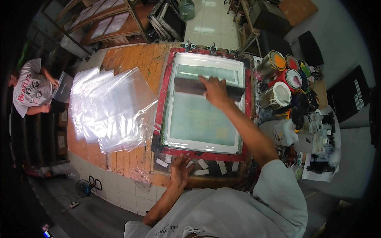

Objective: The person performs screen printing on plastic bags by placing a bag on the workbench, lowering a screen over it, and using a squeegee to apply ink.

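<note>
A screen-printing frame (248,115) with a red border and a pale green mesh (194,115) lies on the wooden table in front of me. My right hand (216,92) is closed on a long dark squeegee (186,86), which spans the far part of the mesh crosswise. White ink or coating lines the inner edges of the frame. At the near edge of the frame is my left hand (181,171), palm partly turned up, its fingers loosely bent and apart, with nothing visible in them. Whether its fingertips touch the frame, I cannot tell.
Clear plastic bags (119,109) lie overlapping on the table at left. Ink cans (276,95) and plastic bottles (283,133) crowd the right side. Hinge clamps (212,49) hold the frame's far edge. Another person (35,87) stands far left, holding a dark flat item (63,88).
</note>
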Tool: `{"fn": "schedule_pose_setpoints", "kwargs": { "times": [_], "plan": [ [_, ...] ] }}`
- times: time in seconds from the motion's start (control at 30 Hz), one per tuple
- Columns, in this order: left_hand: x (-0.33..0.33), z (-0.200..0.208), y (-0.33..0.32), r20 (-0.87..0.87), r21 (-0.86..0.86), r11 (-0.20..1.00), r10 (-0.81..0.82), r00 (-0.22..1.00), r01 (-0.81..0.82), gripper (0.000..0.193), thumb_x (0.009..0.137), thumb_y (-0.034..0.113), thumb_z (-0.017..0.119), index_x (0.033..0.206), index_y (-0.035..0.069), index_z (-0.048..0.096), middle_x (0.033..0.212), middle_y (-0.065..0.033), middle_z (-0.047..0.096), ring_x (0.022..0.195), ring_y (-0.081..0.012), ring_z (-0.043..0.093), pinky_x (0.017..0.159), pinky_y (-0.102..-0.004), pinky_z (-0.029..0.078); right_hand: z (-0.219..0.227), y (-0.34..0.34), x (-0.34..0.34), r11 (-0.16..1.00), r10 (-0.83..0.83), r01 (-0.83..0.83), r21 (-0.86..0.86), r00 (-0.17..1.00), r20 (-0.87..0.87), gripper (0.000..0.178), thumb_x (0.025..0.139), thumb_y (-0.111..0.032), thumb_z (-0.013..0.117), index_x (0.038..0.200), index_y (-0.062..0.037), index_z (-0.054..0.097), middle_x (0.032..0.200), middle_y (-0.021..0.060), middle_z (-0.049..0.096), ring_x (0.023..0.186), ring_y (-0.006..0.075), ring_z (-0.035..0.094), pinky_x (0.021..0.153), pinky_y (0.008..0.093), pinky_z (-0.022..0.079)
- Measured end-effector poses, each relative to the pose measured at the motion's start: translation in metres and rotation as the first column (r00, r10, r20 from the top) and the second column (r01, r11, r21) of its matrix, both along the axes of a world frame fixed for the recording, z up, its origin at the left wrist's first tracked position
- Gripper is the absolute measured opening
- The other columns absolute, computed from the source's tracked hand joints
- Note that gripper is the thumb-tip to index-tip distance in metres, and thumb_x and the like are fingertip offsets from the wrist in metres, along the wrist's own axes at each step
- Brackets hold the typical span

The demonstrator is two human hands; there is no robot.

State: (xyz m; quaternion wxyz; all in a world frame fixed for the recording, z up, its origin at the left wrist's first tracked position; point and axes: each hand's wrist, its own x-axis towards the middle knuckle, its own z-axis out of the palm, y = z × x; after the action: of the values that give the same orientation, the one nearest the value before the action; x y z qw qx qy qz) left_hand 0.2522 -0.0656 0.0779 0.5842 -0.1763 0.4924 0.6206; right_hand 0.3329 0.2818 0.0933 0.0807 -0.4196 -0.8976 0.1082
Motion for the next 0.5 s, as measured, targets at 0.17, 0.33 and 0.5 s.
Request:
{"fn": "schedule_pose_setpoints", "kwargs": {
  "times": [0.17,0.33,0.5],
  "plan": [
    [-0.008,0.023,0.0,-0.025,0.069,0.997,-0.039,0.999,0.04,0.02,0.096,0.028,0.075,0.101,0.017,0.06,0.104,-0.0038,0.068,0.104,-0.0232,0.067,0.094,-0.0477,0.048,0.047,-0.158,0.033,0.996,0.038,-0.023,0.087,0.985,-0.171,0.076,0.081,0.003,0.07,0.153,-0.0168,0.052,0.097,0.0111,0.057,0.097,0.0302,0.055,0.085,0.0476,0.035],
    [-0.017,0.079,0.015,-0.097,0.287,0.955,-0.047,0.994,0.074,0.019,0.098,0.018,0.071,0.112,0.01,0.061,0.108,-0.0084,0.071,0.102,-0.0236,0.07,0.098,-0.0447,0.053,0.098,-0.223,0.029,0.971,-0.055,0.08,0.226,0.992,-0.115,0.068,0.09,-0.014,0.069,0.155,-0.0153,0.049,0.099,0.0087,0.05,0.097,0.0274,0.049,0.093,0.0524,0.034],
    [-0.032,0.137,0.045,-0.226,0.461,0.878,-0.026,0.974,0.131,0.025,0.095,0.004,0.065,0.119,0.001,0.062,0.112,-0.0106,0.071,0.105,-0.0237,0.069,0.102,-0.0456,0.055,0.171,-0.201,0.026,0.951,-0.038,0.086,0.298,0.986,-0.162,0.07,0.091,-0.041,0.073,0.152,-0.0142,0.052,0.097,0.0091,0.051,0.094,0.0281,0.05,0.089,0.0496,0.035]
  ]
}}
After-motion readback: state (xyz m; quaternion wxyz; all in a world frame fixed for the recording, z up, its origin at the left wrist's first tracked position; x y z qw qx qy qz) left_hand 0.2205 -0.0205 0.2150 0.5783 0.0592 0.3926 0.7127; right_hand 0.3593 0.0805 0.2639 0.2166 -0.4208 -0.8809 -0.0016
